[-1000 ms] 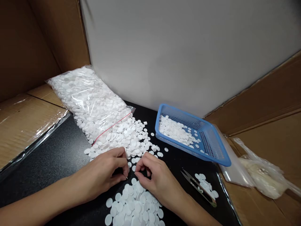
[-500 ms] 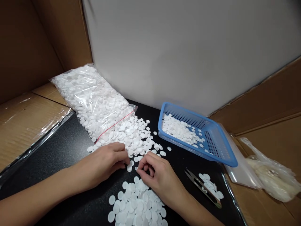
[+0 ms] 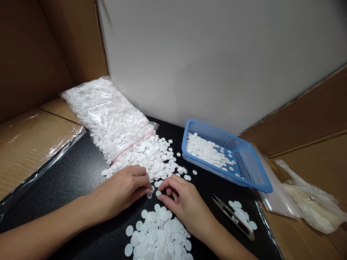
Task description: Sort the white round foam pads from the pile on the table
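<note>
Small round white discs lie on the black tabletop between my hands. My left hand (image 3: 128,187) has its fingers drawn together over a couple of these discs; whatever is between the fingertips is hidden. Close by on the right, the thumb and index finger of my right hand (image 3: 180,196) are apart, with a single white disc (image 3: 158,193) on the table just at their tips. Behind both hands, a loose heap of discs (image 3: 154,155) spills from the mouth of a clear zip bag (image 3: 105,108). A second pile of discs (image 3: 161,234) spreads in front of them.
A blue perforated basket (image 3: 230,173) holding more discs stands at the back right. Thread snips (image 3: 234,218) lie beside a small group of discs (image 3: 244,215). Farther right are a clear plastic bag (image 3: 320,206) and cardboard (image 3: 306,122). A pale wall (image 3: 211,65) rises behind.
My right thumb and index finger have parted from the disc they pinched, which now lies flat on the table. My left fingertips have shifted slightly right, over the nearby discs.
</note>
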A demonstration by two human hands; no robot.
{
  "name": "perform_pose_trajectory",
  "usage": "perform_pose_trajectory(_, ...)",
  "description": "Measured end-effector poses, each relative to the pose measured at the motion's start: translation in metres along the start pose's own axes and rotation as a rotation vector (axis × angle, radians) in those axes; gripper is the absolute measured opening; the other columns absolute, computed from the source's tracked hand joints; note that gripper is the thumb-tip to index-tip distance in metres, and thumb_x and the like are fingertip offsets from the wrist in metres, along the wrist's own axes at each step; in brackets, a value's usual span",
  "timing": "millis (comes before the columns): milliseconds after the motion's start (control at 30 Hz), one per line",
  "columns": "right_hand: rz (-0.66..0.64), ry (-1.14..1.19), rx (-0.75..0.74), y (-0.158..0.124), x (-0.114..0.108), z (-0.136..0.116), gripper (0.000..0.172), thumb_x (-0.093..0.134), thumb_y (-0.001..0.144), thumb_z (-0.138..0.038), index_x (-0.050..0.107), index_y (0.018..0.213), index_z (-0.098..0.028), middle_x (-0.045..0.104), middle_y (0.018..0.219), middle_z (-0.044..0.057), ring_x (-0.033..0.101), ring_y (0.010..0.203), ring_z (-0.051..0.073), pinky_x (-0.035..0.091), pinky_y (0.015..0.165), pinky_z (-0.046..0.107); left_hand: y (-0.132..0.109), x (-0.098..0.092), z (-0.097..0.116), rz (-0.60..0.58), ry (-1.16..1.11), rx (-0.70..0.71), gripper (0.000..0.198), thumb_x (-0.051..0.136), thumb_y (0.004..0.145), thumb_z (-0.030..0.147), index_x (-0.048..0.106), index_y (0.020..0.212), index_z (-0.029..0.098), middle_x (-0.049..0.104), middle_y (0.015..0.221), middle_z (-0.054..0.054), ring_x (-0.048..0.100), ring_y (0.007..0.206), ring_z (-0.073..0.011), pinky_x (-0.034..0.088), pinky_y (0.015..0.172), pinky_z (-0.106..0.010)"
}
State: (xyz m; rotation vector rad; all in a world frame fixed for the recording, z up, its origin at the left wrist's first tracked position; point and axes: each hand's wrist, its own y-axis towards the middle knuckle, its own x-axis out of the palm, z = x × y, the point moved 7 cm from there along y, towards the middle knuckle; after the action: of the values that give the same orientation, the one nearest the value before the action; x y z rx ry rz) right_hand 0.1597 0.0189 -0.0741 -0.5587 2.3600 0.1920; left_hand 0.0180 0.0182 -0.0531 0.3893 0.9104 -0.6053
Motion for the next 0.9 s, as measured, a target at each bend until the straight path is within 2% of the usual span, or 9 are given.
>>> perform_pose_trajectory(100,-0.006,0.03,-0.001,-0.001,0.0,-0.001,0.019,0.07,0.081,-0.003,0.065,0.079,-0.02,0.054,0.074,-0.004,0.05,0.061,0.011,0.039,0.055,0.021,-0.001,-0.004,0.001,-0.012,-0.118,-0.089,0.02,0.054,0.097,0.017,0.069,0.084,0.019,0.061,0.083,-0.002,0.06,0.078,-0.0169,0.043,0.07,-0.026)
perform_pose_trajectory(167,-0.019,0.052,-0.024,-0.002,-0.002,-0.003,0.023,0.069,0.078,0.003,0.064,0.075,-0.02,0.054,0.073,-0.005,0.051,0.062,0.011,0.039,0.055,0.021,-0.004,-0.001,0.005,-0.08,-0.169,-0.13,0.017,0.058,0.095,0.017,0.069,0.083,0.02,0.062,0.083,0.0,0.061,0.08,-0.0165,0.043,0.07,-0.025)
perform_pose_trajectory(267,-0.135,0.09,-0.044,-0.005,-0.003,-0.007,0.025,0.072,0.074,0.005,0.067,0.073,-0.019,0.056,0.074,-0.005,0.054,0.064,0.01,0.04,0.056,0.02,-0.01,0.008,0.014,-0.207,-0.182,-0.094,0.009,0.069,0.09,0.016,0.071,0.082,0.022,0.064,0.084,0.001,0.062,0.088,-0.018,0.043,0.073,-0.024)
perform_pose_trajectory(367,-0.265,0.113,-0.053,-0.007,-0.004,-0.009,0.02,0.075,0.08,-0.003,0.071,0.073,-0.021,0.063,0.075,-0.004,0.06,0.067,0.012,0.044,0.059,0.02,-0.013,0.014,0.017,-0.228,-0.18,-0.035,0.006,0.075,0.087,0.02,0.071,0.083,0.022,0.065,0.084,0.0,0.062,0.09,-0.0189,0.042,0.073,-0.025)
perform_pose_trajectory(433,-0.222,0.098,-0.089,-0.006,-0.008,-0.009,0.017,0.069,0.088,-0.008,0.072,0.08,-0.022,0.068,0.079,-0.003,0.064,0.073,0.013,0.048,0.066,0.022,-0.011,0.015,0.013,-0.195,-0.189,-0.024,0.008,0.07,0.091,0.016,0.07,0.085,0.021,0.066,0.084,0.0,0.062,0.087,-0.0178,0.042,0.072,-0.025)
perform_pose_trajectory(533,-0.038,-0.012,-0.173,-0.003,-0.012,-0.005,0.017,0.059,0.095,-0.009,0.07,0.099,-0.021,0.072,0.091,0.001,0.068,0.081,0.017,0.053,0.074,0.026,-0.007,0.009,0.002,-0.075,-0.078,-0.06,0.015,0.067,0.089,0.005,0.07,0.091,0.02,0.066,0.087,-0.001,0.061,0.084,-0.0187,0.042,0.073,-0.027)
perform_pose_trajectory(633,0.07,-0.198,-0.265,-0.004,-0.003,-0.001,0.019,0.06,0.095,-0.012,0.069,0.11,-0.018,0.071,0.091,0.005,0.07,0.078,0.02,0.054,0.069,0.029,-0.004,0.008,-0.004,-0.014,0.092,-0.073,0.023,0.077,0.079,0.003,0.072,0.095,0.019,0.064,0.087,-0.001,0.059,0.084,-0.0218,0.04,0.072,-0.031)
perform_pose_trajectory(733,0.132,-0.281,-0.304,-0.004,0.002,0.0,0.015,0.062,0.095,-0.013,0.071,0.107,-0.018,0.07,0.087,0.005,0.07,0.072,0.02,0.052,0.064,0.029,-0.003,0.01,-0.003,-0.012,0.157,-0.046,0.025,0.083,0.076,0.007,0.075,0.095,0.021,0.063,0.085,-0.001,0.058,0.082,-0.0224,0.039,0.072,-0.032)
perform_pose_trajectory(900,0.128,-0.153,-0.233,-0.001,-0.002,0.003,0.015,0.071,0.088,-0.01,0.069,0.099,-0.018,0.068,0.081,0.001,0.065,0.066,0.016,0.049,0.06,0.025,-0.004,0.011,-0.003,0.017,0.17,-0.028,0.016,0.083,0.079,0.015,0.075,0.092,0.02,0.062,0.08,0.0,0.056,0.078,-0.0213,0.036,0.07,-0.032)
